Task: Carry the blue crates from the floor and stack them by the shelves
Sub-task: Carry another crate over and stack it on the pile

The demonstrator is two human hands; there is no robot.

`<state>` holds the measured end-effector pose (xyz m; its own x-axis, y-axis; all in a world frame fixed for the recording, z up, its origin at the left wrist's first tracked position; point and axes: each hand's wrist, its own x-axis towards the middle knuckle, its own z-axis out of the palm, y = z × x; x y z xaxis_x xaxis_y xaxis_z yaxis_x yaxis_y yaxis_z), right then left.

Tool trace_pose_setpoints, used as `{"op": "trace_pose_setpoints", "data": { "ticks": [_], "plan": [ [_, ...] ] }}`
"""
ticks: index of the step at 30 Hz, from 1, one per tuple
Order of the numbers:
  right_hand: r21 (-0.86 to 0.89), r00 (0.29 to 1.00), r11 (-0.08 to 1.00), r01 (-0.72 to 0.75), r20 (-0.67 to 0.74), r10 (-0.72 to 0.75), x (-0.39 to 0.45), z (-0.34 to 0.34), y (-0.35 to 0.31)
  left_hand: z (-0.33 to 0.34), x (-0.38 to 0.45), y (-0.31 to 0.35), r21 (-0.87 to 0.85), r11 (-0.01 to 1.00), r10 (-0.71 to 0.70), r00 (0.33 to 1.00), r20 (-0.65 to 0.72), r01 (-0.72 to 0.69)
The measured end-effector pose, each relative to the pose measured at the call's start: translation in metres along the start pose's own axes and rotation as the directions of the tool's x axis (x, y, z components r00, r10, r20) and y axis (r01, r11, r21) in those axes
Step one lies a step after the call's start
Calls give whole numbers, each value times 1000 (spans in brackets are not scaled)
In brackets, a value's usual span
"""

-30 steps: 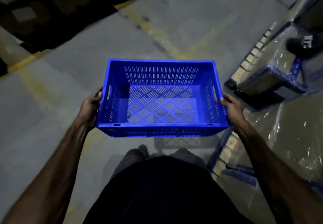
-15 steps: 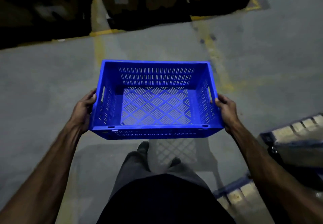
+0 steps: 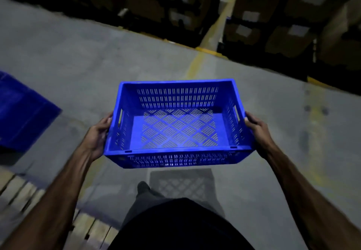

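The empty blue crate [image 3: 176,124] hangs mid-frame above the grey floor [image 3: 78,70]; the left hand [image 3: 97,135] and right hand [image 3: 257,127] each clasp a short end, grip wrapped tight; another blue crate [image 3: 21,111] sits blurred at left edge.

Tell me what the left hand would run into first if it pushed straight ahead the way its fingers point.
The left hand already has its grip on the blue crate, fingers aimed inward, so it would press straight into the crate's left wall. Nothing else sits between them, as far as this view shows.

Crate held over the floor, centre.
Crate [image 3: 176,124] between left hand [image 3: 96,137] at 9 o'clock and right hand [image 3: 257,130] at 3; boxes [image 3: 273,15] at 12.
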<state>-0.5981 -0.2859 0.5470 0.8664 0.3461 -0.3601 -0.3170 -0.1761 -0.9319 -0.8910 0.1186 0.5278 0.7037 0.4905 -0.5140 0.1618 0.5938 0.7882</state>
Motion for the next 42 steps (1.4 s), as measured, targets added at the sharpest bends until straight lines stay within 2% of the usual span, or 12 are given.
{"op": "trace_pose_setpoints", "data": {
  "ticks": [6,14,18,24,33,37,40,42],
  "plan": [
    [-3,977,1000,16,213,-15,34,121,-36,-107,-29,24,-142,986,76,993,-94,-89],
    [-126,938,988,92,344,-44,82,320,-42,-232,-47,68,-335,898,140,905,-401,-287],
    [-186,918,979,81,396,-1,103,412,-45,-292,-55,88,-295,894,166,863,-478,-336],
    [-223,870,970,93,491,30,134,525,-59,-348,-57,115,-280,882,160,800,-578,-379],
    [-251,709,956,149,701,73,218,718,-83,-413,-15,163,-254,828,165,651,-741,-499],
    [-274,646,944,186,758,93,252,796,-110,-426,8,193,-286,785,136,604,-785,-549],
    [-277,600,937,215,794,97,270,854,-127,-441,20,208,-264,748,141,535,-833,-608],
    [-279,574,931,235,813,99,277,891,-134,-451,26,216,-249,745,143,513,-846,-619]
  ]
}}
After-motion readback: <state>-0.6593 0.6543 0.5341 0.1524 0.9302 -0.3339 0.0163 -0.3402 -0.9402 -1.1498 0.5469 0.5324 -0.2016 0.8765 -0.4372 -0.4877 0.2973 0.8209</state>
